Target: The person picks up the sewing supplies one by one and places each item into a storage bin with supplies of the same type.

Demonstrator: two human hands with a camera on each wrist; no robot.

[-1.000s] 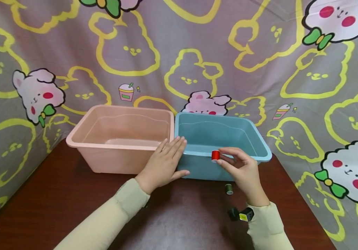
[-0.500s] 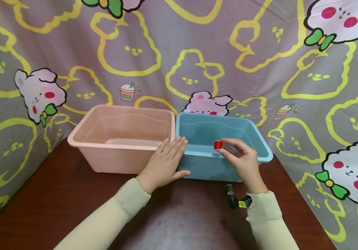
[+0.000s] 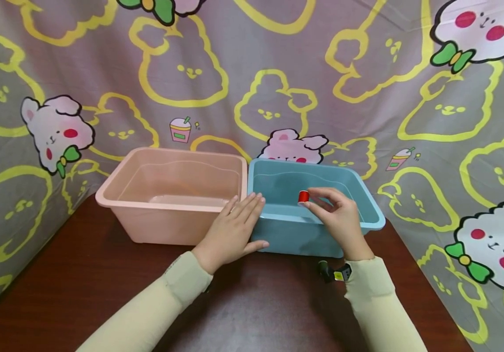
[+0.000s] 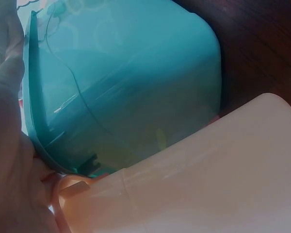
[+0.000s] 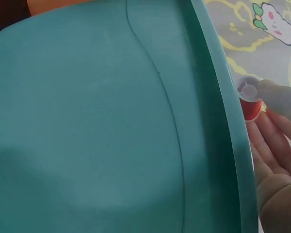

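Between thumb and fingertips, my right hand pinches a small spool of red thread above the blue plastic tub. In the right wrist view the white end of the red spool shows just past the tub's rim. My left hand lies with straight fingers across the meeting rims of the pink tub and the blue one. A dark green thread spool is on the table in front of the blue tub, partly covered by the right wrist camera.
Both tubs stand side by side on a dark brown table. Behind them hangs a grey curtain with cartoon prints. A black wrist camera sticks out from the right sleeve.
My right hand has moved forward and up with the red thread spool, from the blue tub's front wall to over its opening. The left hand stays in place.
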